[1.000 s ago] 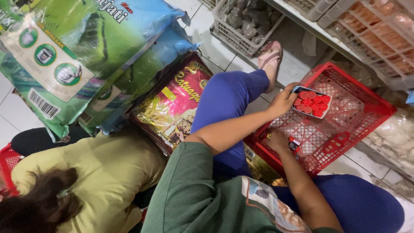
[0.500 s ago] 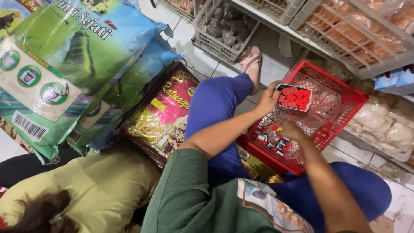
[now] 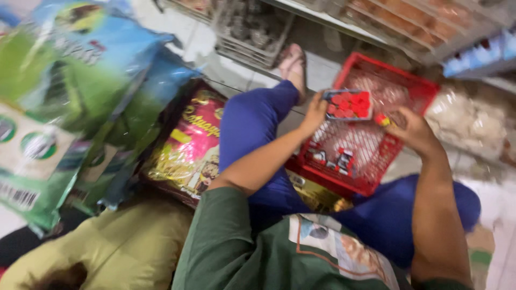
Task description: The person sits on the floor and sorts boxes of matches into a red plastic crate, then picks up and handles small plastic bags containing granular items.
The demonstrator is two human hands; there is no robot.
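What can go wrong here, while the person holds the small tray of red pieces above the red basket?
1. The left hand holds the tray of red pieces only by one end, so it may tip and spill into the red basket.
2. The right hand pinches a small red piece at its fingertips; dropped, it might slip through the basket's mesh.

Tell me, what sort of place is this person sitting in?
Most likely a small grocery shop or its stockroom. Big printed sacks are stacked on the tiled floor, crates of goods sit under a shelf, and the left hand holds a small tray of red items over a red plastic basket.
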